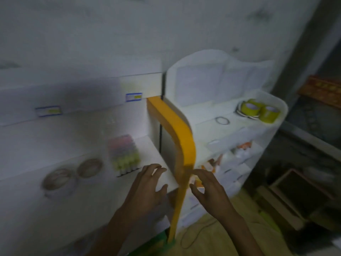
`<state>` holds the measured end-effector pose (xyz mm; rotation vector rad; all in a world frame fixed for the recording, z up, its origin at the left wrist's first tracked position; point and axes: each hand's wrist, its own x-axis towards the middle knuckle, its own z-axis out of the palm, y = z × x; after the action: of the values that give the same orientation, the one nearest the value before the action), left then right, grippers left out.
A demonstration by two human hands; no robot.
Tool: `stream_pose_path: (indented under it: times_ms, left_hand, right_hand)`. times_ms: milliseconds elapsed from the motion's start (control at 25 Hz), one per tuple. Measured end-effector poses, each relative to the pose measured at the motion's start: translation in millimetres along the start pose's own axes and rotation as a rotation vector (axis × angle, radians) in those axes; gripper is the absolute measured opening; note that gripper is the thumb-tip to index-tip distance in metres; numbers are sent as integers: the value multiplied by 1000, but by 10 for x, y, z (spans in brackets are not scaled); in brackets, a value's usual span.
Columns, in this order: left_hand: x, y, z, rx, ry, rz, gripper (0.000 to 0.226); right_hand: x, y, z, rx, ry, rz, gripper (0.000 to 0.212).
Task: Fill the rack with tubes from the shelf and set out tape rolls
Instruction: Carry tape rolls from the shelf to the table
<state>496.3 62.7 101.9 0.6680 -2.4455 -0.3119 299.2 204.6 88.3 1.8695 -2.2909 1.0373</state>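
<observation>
Your left hand (147, 185) hovers over the front right corner of the white shelf board (88, 182), fingers spread and gently bent, holding nothing. Your right hand (210, 189) hangs just past the orange upright (184, 145), a smooth, flat band that curves up and back along the shelf's right edge; its fingers are also splayed and loose, with nothing in them, and whether its fingertips touch the upright you cannot tell through the blur.

The tube rack (124, 154) sits on the shelf board near that right edge, just behind your left hand. It is a boxy block packed with upright capped tubes, pinkish rows at the back and yellow-green rows at the front, all softened by motion blur. Farther left on the same board lie two clear tape rolls (72, 174), flat, glossy rings set side by side and touching.

Beyond the upright stands a white plastic organiser (273, 100) with rounded corners. Two yellow-green tape rolls (262, 111) lie toward the right end of its top tier, shiny-sided cylinders, and a thin dark ring (222, 120) lies flat just left of them.
</observation>
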Motion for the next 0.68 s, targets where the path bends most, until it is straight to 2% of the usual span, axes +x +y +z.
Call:
stream_pose_path:
  times_ms: [200, 400, 560, 680]
  left_hand:
    - [251, 967, 581, -47, -53, 79, 47]
    - [702, 1619, 1123, -108, -89, 151, 53]
    - [1112, 1859, 1635, -146, -143, 88, 47]
    - [1499, 1869, 2051, -143, -122, 57, 45]
  right_hand:
    - [-665, 845, -817, -86, -4, 162, 39]
    - [-955, 1508, -1376, -132, 3, 297, 41]
    - [-847, 2023, -1617, -115, -15, 390, 41]
    - [-610, 2458, -1694, -118, -36, 444, 41]
